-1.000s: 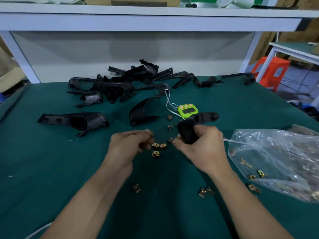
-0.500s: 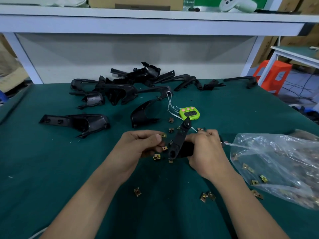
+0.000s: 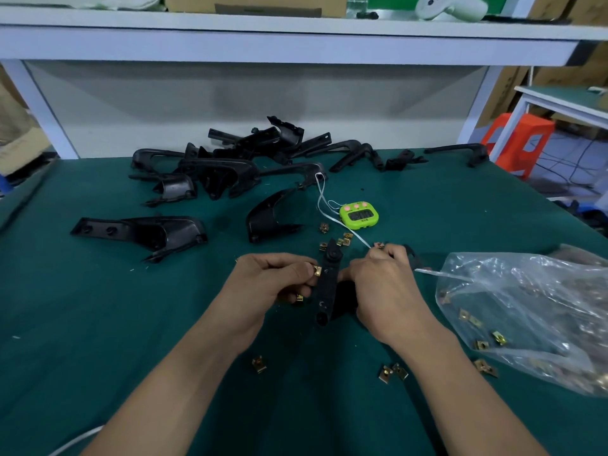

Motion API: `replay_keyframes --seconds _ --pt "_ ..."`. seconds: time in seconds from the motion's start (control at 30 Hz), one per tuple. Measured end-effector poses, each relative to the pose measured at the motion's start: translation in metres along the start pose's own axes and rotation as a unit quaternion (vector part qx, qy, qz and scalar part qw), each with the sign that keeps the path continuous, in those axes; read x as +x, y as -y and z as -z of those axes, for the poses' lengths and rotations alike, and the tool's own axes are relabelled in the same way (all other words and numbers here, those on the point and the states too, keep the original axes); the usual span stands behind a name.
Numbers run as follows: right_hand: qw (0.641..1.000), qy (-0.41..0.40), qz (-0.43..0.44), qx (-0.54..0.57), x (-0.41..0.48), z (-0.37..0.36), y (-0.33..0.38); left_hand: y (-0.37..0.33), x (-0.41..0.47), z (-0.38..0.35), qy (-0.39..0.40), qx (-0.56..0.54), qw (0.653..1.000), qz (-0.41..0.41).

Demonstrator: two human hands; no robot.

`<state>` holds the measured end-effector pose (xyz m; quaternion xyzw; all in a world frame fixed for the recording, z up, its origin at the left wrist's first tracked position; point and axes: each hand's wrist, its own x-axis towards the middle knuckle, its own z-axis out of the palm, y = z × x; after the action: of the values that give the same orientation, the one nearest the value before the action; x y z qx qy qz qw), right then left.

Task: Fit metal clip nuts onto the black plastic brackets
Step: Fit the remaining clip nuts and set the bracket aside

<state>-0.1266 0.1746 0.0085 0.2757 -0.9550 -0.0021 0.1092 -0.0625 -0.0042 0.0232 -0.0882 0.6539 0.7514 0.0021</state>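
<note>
Two bare hands are working over the green table (image 3: 98, 324). The right hand (image 3: 385, 284) is gripping one black bracket (image 3: 327, 284), its long arm standing nearly upright between the hands, while the left hand (image 3: 273, 281) is pinching a brass clip nut (image 3: 316, 270) against that arm's left edge. Another nut is peeking out under the left hand's fingers.

Loose clip nuts on the cloth: about five in a cluster (image 3: 339, 240) just behind the hands, one near the left forearm (image 3: 259, 363), a touching pair (image 3: 393, 371) by the right forearm, one by the bag's edge. The clear plastic bag (image 3: 526, 311) on the right is holding many more — too crumpled to count. One green timer (image 3: 358, 216) is lying beyond the cluster.

Against half a second ago, the bracket's arm is standing straighter and the nut is now touching it rather than sitting apart.

The pile of brackets (image 3: 230, 166) at the back is overlapping — roughly a dozen; exact count unclear. The bag is being cut off by the right edge.
</note>
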Motion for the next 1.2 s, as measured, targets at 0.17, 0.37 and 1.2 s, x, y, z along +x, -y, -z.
replay_keyframes --seconds 0.17,0.37,1.2 --pt "0.999 0.007 0.005 -0.038 0.001 -0.002 0.001 -0.003 -0.001 -0.001 -0.031 0.017 0.999 0.006" --pt "0.998 0.016 0.004 -0.067 0.000 -0.004 0.003 -0.003 -0.002 -0.005 -0.053 0.032 0.998 0.006" --pt "0.996 0.042 0.010 -0.074 -0.005 0.001 0.013 0.012 0.001 -0.014 -0.123 0.024 0.992 -0.031"
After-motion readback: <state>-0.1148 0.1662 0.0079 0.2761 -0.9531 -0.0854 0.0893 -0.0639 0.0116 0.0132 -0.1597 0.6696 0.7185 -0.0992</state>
